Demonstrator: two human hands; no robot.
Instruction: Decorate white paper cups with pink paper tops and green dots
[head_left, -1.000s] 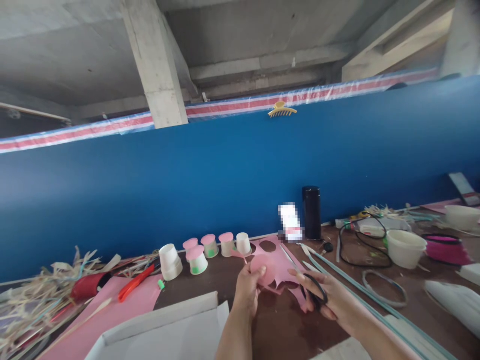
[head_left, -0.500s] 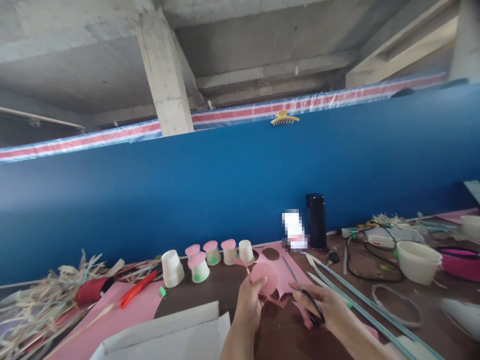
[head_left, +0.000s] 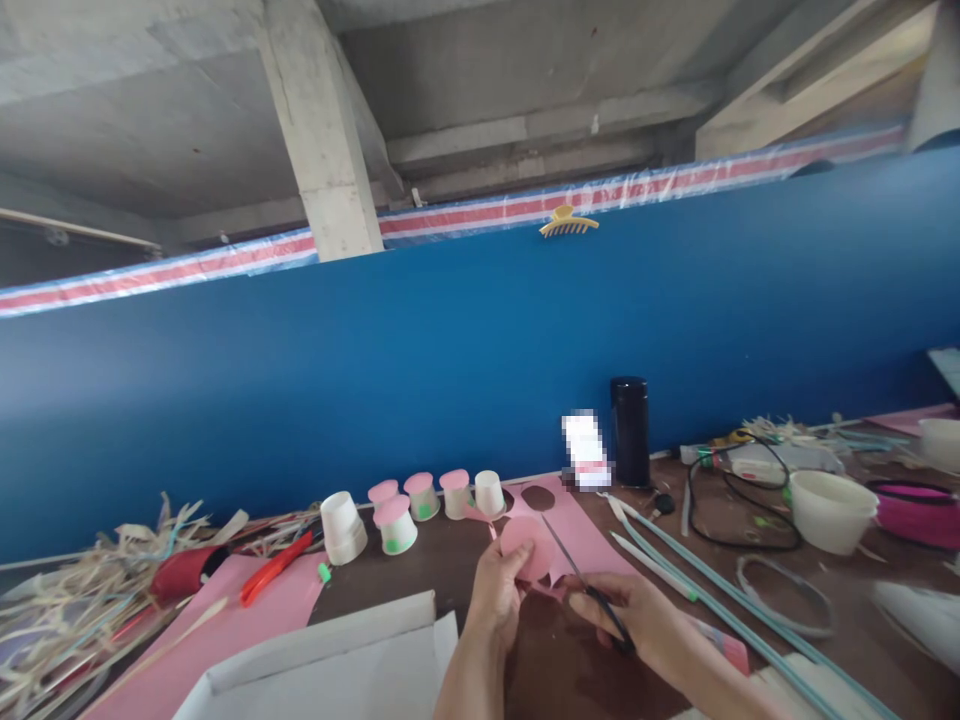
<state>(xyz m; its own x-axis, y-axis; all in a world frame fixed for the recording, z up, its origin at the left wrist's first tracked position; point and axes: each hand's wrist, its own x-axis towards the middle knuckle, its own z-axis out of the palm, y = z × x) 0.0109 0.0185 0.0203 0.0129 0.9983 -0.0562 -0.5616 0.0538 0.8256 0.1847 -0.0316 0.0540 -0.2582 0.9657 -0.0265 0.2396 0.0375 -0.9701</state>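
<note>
My left hand (head_left: 501, 585) pinches a round pink paper disc (head_left: 529, 545) between thumb and fingers. Black-handled scissors (head_left: 581, 575) are gripped in my right hand (head_left: 626, 610), their blades pointing up and left beside the disc's right edge. Behind both hands lies a pink paper sheet (head_left: 581, 520) with round holes cut out of it. To the left, several upturned white cups stand with pink discs on top, such as the nearest pink-topped cup (head_left: 395, 527). A bare white cup (head_left: 489, 493) stands near the sheet.
Stacked white cups (head_left: 343, 528), a white box (head_left: 330, 660) and red-handled pliers (head_left: 276, 570) lie to the left, by a heap of pale strips (head_left: 97, 590). A phone (head_left: 586, 450) and black flask (head_left: 630, 430) stand against the blue partition (head_left: 450, 370). A white tub (head_left: 832, 510) sits right.
The scissors have shifted left toward the disc, and their blades now lie close to its edge. The pink scrap that hung near my right hand no longer shows there.
</note>
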